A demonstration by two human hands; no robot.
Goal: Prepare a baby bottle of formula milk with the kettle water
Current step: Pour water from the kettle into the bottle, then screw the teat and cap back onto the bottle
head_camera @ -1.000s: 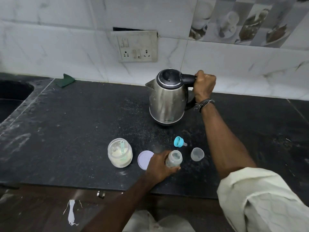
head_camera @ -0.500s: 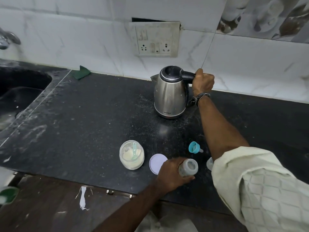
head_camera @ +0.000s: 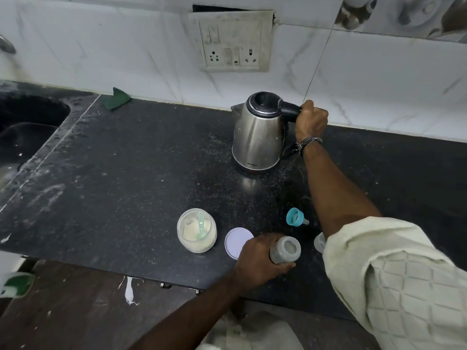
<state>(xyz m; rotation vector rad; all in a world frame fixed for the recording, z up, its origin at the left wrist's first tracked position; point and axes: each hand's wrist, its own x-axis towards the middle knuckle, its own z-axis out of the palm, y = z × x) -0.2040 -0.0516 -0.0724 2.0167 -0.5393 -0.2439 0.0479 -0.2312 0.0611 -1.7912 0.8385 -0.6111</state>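
Observation:
A steel kettle (head_camera: 257, 137) with a black lid stands on the black counter (head_camera: 126, 173) near the back wall. My right hand (head_camera: 311, 122) grips its black handle. An open baby bottle (head_camera: 285, 252) stands near the front edge, and my left hand (head_camera: 257, 261) holds it round the side. To its left sits an open jar of formula powder (head_camera: 197, 229) with a green scoop inside. The jar's white lid (head_camera: 236, 242) lies between jar and bottle. The blue teat ring (head_camera: 295, 217) lies behind the bottle. A clear cap (head_camera: 319, 242) is partly hidden by my right sleeve.
A sink (head_camera: 22, 127) is sunk into the counter at the far left. A green cloth (head_camera: 117, 98) lies by the back wall. A socket panel (head_camera: 232, 41) sits on the tiled wall above the kettle.
The kettle has come down from its lifted, tilted pose and now rests on the counter. The view has shifted closer. Both hands keep their holds.

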